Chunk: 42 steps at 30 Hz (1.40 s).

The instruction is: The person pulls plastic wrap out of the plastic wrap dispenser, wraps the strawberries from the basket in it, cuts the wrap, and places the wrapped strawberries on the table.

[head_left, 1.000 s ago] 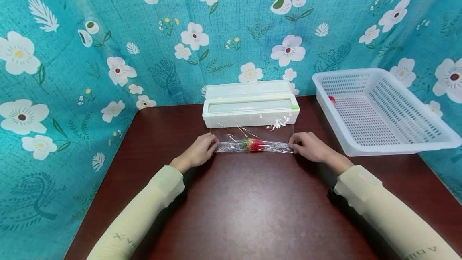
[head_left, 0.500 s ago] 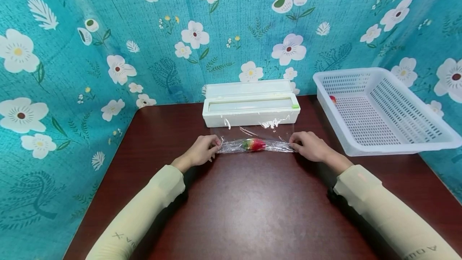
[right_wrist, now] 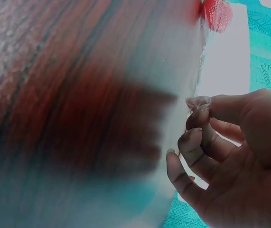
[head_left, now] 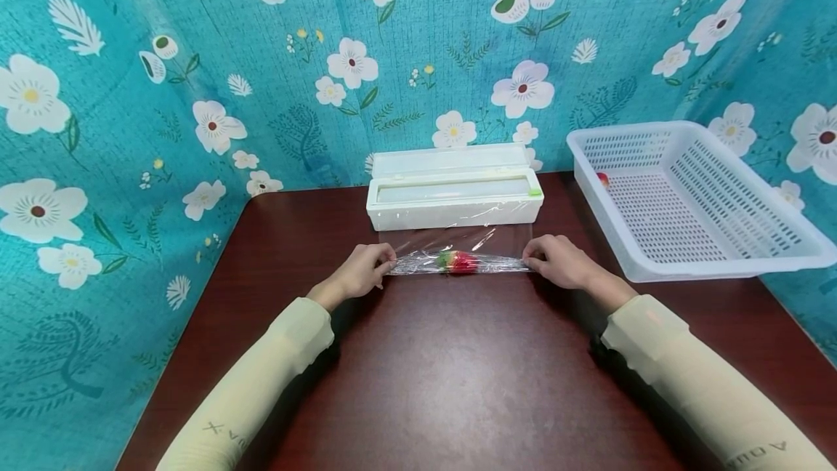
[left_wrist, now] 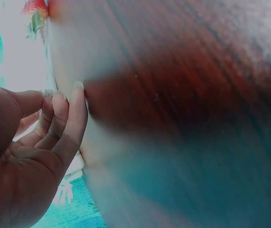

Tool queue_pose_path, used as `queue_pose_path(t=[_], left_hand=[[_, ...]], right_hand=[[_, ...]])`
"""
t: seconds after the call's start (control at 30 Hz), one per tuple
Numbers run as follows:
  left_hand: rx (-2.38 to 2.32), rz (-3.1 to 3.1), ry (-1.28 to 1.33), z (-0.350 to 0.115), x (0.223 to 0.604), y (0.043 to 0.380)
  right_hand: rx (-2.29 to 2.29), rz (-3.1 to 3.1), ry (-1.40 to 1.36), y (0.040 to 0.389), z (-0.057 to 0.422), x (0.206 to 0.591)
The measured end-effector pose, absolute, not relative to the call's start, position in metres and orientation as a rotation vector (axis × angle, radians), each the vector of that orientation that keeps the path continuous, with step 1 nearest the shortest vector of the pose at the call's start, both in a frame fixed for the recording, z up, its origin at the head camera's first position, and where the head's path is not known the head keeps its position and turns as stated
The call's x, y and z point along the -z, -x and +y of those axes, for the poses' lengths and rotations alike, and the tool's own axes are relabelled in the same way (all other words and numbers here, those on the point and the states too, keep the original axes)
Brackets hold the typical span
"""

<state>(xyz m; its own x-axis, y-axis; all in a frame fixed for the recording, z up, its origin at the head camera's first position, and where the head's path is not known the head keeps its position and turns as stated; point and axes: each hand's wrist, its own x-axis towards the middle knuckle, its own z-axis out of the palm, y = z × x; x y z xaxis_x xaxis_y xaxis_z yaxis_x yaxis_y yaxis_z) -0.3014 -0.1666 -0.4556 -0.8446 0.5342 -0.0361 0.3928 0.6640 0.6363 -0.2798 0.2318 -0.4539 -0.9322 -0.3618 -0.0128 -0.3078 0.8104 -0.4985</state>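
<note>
A red strawberry (head_left: 461, 262) with a green and pale leafy end lies wrapped in clear plastic wrap (head_left: 502, 265), mid-table in the head view. From the bundle a flat sheet of the wrap runs back to a white wrap dispenser box (head_left: 455, 214) with its lid raised. My left hand (head_left: 359, 270) pinches the bundle's left end between thumb and fingers. On the other end, my right hand (head_left: 560, 262) pinches the gathered wrap. Both wrist views show thumb and fingertips meeting on the film, with the strawberry (right_wrist: 218, 15) farther along it.
A white perforated plastic basket (head_left: 726, 267) stands at the back right, a small red and pale thing (head_left: 602, 179) inside by its left wall. Behind the dark wood table (head_left: 451, 376) hangs a teal flowered curtain (head_left: 405, 42).
My left fingers have shifted slightly on the wrap's left end and pinch it again. The film between bundle and box looks smoother and tauter. The strawberry stays almost in place.
</note>
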Motion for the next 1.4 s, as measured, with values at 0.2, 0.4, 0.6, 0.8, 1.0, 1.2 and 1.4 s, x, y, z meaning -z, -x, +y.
queue_pose_path(t=[0.2,0.4,0.6,0.8,1.0,1.2,1.4], left_hand=[[-0.851,2.719,-0.796,-0.165,0.456,0.303],[-0.719,2.843,-0.91,-0.163,0.458,0.305],[-0.628,2.875,-0.932,-0.16,0.463,0.308],[-0.545,2.919,-1.012,-0.156,0.467,0.311],[-0.357,2.992,-1.091,-0.157,0.468,0.309],[-0.264,2.997,-1.035,-0.163,0.468,0.306],[-0.213,2.935,-1.207,-0.161,0.468,0.307]], right_hand=[[0.762,2.9,0.577,0.28,0.232,0.451],[0.751,2.916,0.573,0.281,0.232,0.453],[0.75,2.926,0.586,0.283,0.231,0.455],[0.679,2.965,0.585,0.284,0.228,0.457],[0.518,3.049,0.58,0.282,0.224,0.46],[0.481,3.073,0.737,0.281,0.22,0.462],[0.353,3.028,1.036,0.283,0.215,0.463]])
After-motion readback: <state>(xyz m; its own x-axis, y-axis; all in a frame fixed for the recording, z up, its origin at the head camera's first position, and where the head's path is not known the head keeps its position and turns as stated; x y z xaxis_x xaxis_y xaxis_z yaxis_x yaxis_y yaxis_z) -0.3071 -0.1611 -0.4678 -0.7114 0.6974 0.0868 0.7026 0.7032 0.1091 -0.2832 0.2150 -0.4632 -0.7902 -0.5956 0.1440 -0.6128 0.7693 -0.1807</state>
